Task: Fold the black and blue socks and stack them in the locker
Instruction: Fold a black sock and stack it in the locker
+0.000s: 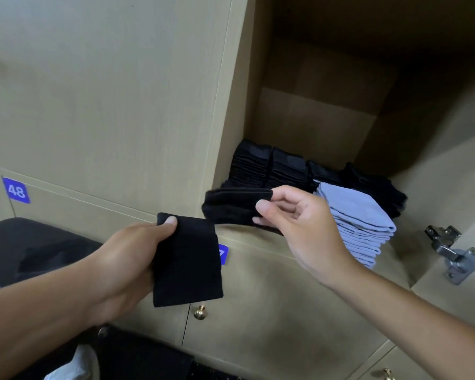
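Observation:
My left hand (pixel 132 259) grips a folded black sock (pixel 187 264) by its upper left corner, in front of the lower locker doors. My right hand (pixel 294 215) pinches a second folded black sock (pixel 231 205) at the front left of the open locker (pixel 313 127), just above its floor edge. Inside the locker, rows of folded black socks (pixel 269 165) stand at the back. A stack of folded blue socks (pixel 359 223) sits at the front right, partly behind my right hand.
A metal door hinge (pixel 455 253) sticks out at the locker's right side. Closed locker doors carry blue number labels, one reading 48 (pixel 16 190). Small brass knobs (pixel 200 312) sit on the lower doors. A dark bag or cloth (pixel 25 248) lies at lower left.

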`<state>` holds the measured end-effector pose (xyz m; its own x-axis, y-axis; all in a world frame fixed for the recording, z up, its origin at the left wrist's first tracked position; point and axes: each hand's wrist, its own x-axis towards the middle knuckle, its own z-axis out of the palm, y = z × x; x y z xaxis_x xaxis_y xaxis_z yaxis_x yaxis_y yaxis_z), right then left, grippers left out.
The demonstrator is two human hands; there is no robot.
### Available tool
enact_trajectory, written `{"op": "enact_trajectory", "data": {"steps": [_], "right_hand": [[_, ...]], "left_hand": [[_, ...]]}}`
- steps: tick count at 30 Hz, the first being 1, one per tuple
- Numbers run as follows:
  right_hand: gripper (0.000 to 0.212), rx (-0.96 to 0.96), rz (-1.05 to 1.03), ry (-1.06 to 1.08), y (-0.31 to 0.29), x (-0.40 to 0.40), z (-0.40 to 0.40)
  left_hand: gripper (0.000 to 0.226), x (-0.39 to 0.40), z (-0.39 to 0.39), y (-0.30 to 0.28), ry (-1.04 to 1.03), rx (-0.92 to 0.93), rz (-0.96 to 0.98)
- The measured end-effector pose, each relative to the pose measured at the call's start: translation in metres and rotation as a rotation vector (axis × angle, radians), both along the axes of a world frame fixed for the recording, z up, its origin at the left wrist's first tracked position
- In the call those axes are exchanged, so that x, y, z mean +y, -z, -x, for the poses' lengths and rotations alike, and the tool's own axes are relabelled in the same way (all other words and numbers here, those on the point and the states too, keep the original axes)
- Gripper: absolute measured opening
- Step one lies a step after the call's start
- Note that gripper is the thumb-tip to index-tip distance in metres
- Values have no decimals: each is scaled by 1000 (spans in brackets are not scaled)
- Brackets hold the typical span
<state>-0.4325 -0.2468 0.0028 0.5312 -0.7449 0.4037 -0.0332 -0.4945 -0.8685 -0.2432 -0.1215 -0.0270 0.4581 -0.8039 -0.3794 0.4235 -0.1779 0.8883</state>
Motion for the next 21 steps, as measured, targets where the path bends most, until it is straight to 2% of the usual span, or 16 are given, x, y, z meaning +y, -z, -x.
{"op": "enact_trajectory", "data": {"steps": [1,3,5,9,14,16,21], "right_hand": [[9,33,20,-55,0,5,1],[22,101,57,-146,-2,13,3],[25,90,78,-187,-4,18,5],[7,60,142,-146,-1,18,4],[19,114,178,-57,2,17,0],[24,125,134,-8,1,18,-3],[27,68,-193,86,-3,18,-5]], "left_hand": [[33,0,0,-1,12,40,-2],[35,1,0,-2,33,70,3],[35,2,-2,-4,51,66,29],[34,6,-4,-8,167,-56,95],[28,10,-1,-11,203,-119,137],[28,10,1,-10,183,-127,142],[24,6,6,-14,140,-171,171]]}}
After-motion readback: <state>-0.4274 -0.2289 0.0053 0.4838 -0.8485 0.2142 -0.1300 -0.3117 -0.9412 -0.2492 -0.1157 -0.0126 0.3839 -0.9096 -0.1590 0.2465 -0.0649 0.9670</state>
